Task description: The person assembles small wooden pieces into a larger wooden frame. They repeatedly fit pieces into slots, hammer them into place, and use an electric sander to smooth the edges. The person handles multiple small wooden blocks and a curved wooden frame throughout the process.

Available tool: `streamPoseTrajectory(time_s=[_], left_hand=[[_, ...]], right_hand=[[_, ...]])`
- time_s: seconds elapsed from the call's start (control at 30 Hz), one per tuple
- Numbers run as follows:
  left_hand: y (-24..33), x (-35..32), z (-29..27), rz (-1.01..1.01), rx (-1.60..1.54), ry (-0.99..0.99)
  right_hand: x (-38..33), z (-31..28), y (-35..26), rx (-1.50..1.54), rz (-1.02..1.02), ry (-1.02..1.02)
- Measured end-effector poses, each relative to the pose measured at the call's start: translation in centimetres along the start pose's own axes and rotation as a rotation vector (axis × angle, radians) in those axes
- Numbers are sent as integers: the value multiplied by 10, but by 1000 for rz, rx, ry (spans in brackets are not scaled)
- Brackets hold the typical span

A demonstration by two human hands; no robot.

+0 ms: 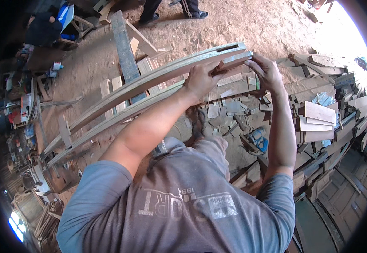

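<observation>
While both forearms are stretched forward, a short wooden piece point(234, 61) is held in the air between the two hands, near the slotted end of a curved beam point(162, 74). Its left end is grasped by the left hand point(201, 79), with the fingers curled around the wood. Its right end is pinched by the thumb and fingertips of the right hand point(267, 72). Whether the beam is also touched by the piece cannot be told from this view. A slot point(227, 48) is seen in the top of the beam, just beyond the piece. A second curved beam point(126, 114) is laid on the nearer side, and a dark plank point(123, 46) is crossed by the first.

By judgement, the step in hand is the handling of the piece, perhaps its inspection or its alignment. For the next move, a steady hold at both ends and a careful control of the angle seem to be required.
</observation>
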State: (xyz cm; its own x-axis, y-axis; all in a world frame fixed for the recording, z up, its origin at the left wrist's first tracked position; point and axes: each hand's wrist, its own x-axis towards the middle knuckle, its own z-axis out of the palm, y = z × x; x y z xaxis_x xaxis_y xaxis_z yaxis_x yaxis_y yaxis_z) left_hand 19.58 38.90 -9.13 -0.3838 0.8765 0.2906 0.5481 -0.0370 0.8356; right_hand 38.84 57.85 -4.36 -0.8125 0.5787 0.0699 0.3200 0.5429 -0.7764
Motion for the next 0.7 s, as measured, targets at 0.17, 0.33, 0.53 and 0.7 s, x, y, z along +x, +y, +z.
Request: streamPoseTrajectory(time_s=[0.17, 0.33, 0.53, 0.7], left_hand=[[1, 5, -9, -27, 103, -94], [0, -15, -40, -106, 344, -253], [-18, -59, -77, -168, 529, -269], [-15, -55, -74, -132, 504, -247]], right_hand=[[6, -7, -10, -57, 78, -58], [5, -9, -2, -75, 129, -74], [11, -14, -28, 30, 95, -102], [13, -16, -15, 43, 92, -139]])
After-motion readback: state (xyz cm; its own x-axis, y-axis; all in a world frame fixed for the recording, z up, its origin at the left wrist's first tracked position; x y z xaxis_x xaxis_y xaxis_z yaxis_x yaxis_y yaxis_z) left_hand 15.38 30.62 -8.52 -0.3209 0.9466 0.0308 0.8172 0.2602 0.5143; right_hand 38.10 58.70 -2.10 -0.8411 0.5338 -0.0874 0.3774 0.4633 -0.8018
